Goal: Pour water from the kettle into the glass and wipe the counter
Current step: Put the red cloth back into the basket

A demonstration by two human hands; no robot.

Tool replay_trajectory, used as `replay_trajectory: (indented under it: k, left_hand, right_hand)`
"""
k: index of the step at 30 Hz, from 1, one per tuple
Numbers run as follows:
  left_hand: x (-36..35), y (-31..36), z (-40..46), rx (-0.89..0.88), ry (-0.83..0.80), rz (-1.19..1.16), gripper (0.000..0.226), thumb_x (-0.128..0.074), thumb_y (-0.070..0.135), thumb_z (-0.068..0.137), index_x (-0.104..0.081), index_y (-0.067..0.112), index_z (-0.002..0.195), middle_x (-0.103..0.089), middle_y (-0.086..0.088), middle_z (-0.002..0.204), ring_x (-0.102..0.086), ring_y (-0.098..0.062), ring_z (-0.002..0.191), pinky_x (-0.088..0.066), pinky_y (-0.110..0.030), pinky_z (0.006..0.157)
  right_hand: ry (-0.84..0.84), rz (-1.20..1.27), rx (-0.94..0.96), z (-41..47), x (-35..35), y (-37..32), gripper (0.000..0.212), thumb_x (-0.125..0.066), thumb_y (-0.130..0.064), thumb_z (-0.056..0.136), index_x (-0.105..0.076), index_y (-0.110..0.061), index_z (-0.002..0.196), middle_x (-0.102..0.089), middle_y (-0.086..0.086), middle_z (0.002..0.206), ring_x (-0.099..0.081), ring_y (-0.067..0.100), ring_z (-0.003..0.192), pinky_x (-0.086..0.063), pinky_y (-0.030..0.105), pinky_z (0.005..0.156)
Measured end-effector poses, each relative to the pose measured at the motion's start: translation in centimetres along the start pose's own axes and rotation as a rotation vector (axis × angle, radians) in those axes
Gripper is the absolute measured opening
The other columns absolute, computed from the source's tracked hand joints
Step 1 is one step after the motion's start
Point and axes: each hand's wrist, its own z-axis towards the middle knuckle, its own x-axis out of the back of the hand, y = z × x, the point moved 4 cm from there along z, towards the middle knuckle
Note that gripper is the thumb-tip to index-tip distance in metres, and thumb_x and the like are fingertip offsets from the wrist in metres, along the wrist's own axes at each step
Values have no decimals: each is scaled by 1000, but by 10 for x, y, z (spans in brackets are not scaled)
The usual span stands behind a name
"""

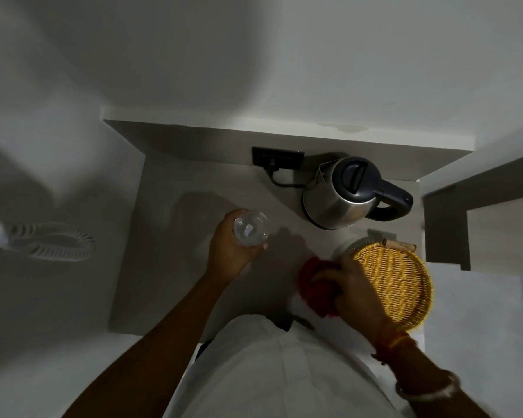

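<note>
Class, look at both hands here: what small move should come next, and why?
Probably sweep the red cloth leftward across the counter. The right hand presses it beside the wicker basket, while the left hand grips the glass, apparently lifted clear; the kettle stands apart.

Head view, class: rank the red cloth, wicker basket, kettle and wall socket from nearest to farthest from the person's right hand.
From the right hand:
1. Red cloth, gripped in it.
2. Wicker basket, right beside it, at the counter's right edge.
3. Kettle, farther back.
4. Wall socket, on the back wall.
</note>
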Motion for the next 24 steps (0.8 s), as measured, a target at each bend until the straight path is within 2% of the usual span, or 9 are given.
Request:
replay_trajectory:
  k: [1, 3, 4, 6, 11, 14, 17, 21, 24]
  left_hand:
    - [-2, 1, -3, 3, -5, 5, 79, -101, 14, 65, -61, 56, 118, -73, 26, 117, -70, 0, 111, -58, -26, 96]
    - [-8, -3, -6, 20, -21, 10, 77, -103, 17, 63, -63, 41, 124, -73, 15, 122, -70, -8, 114, -60, -37, 98]
    - [-11, -4, -7, 20, -29, 15, 77, -103, 17, 62, -63, 32, 126, -73, 10, 124, -71, -13, 116, -60, -42, 99]
    - [-18, -6, -9, 29, -47, 30, 78, -103, 16, 62, -62, 28, 126, -72, 6, 124, -70, -17, 116, -59, -42, 100]
    - [-28, -16, -13, 49, -69, 60, 82, -104, 18, 60, -61, 24, 130, -71, 5, 127, -68, -16, 117, -58, -41, 101]
    - [-30, -19, -12, 93, -66, 66, 83, -104, 19, 61, -62, 20, 133, -71, 1, 130, -68, -21, 121, -58, -45, 103]
    - [-31, -20, -13, 66, -57, 52, 83, -104, 19, 60, -62, 21, 131, -72, 0, 130, -69, -21, 120, -59, -44, 102]
    - [-31, -19, -10, 73, -109, 62, 87, -104, 18, 60, -59, 20, 135, -69, -1, 134, -66, -22, 125, -57, -45, 106]
    - [-27, -11, -12, 80, -154, 30, 105, -104, 23, 60, -48, 22, 149, -59, -3, 150, -57, -25, 139, -52, -44, 113]
  right_hand:
    - [86, 6, -62, -7, 15, 13, 47, -79, -5, 76, -74, -25, 119, -55, 10, 127, -50, 34, 116, -50, 36, 87]
    - [244, -26, -186, -17, 42, 38, 52, -80, 3, 72, -74, -20, 119, -56, 16, 122, -51, 39, 110, -48, 38, 83]
    - [316, -25, -250, -21, 50, 51, 52, -78, 7, 73, -74, -19, 119, -57, 19, 118, -51, 41, 107, -50, 43, 83]
    - [400, 5, -367, -25, 57, 77, 51, -73, 10, 78, -74, -19, 119, -55, 19, 117, -49, 43, 108, -52, 51, 88]
    - [329, 44, -419, -17, 33, 112, 50, -69, 7, 83, -75, -25, 120, -55, 21, 127, -48, 48, 116, -52, 61, 95]
    - [209, 42, -414, -11, 12, 118, 53, -74, -3, 85, -69, -29, 131, -53, 20, 139, -47, 49, 128, -47, 62, 105]
    - [127, 29, -432, -10, 2, 119, 56, -75, -13, 88, -62, -31, 139, -50, 19, 144, -44, 48, 132, -45, 59, 106]
    - [100, 26, -465, -9, 15, 113, 54, -75, -30, 88, -60, -35, 140, -49, 15, 146, -41, 47, 134, -43, 61, 106]
    - [195, 19, -426, -5, 32, 99, 55, -80, -32, 82, -64, -31, 135, -53, 16, 140, -45, 45, 129, -47, 61, 103]
